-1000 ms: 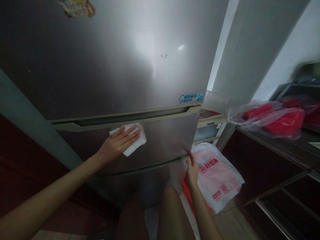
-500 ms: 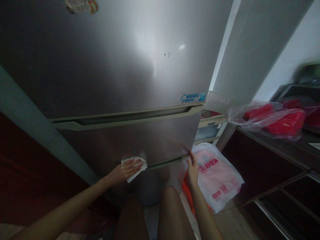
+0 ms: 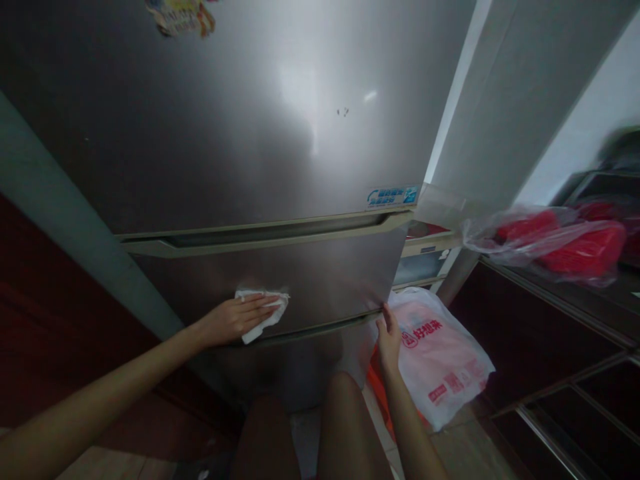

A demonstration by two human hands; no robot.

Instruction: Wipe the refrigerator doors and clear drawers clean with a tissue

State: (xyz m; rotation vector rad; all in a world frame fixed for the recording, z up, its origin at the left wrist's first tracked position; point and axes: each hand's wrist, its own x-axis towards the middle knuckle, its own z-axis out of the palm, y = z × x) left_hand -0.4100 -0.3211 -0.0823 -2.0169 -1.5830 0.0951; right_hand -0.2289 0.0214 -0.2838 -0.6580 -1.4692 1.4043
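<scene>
A silver refrigerator (image 3: 260, 167) with stacked doors fills the view. My left hand (image 3: 240, 317) lies on a white wiping cloth (image 3: 273, 313), its fingers pressing the cloth flat against the middle door (image 3: 335, 267), just above the lower seam. At the right end of that seam, my right hand (image 3: 389, 337) grips the edge of the refrigerator door, with its fingertips at the corner and part of the fingers hidden.
To the right, a white plastic bag with red print (image 3: 445, 373) stands on the floor beside an orange item (image 3: 380, 390). Red things in clear plastic (image 3: 580, 243) sit on a dark counter above dark cabinets (image 3: 540, 327). My knees (image 3: 343, 413) are close to the bottom door.
My left hand and the cloth have slid up and slightly left on the middle door. My right hand keeps its place at the door edge. The view has shifted a little.
</scene>
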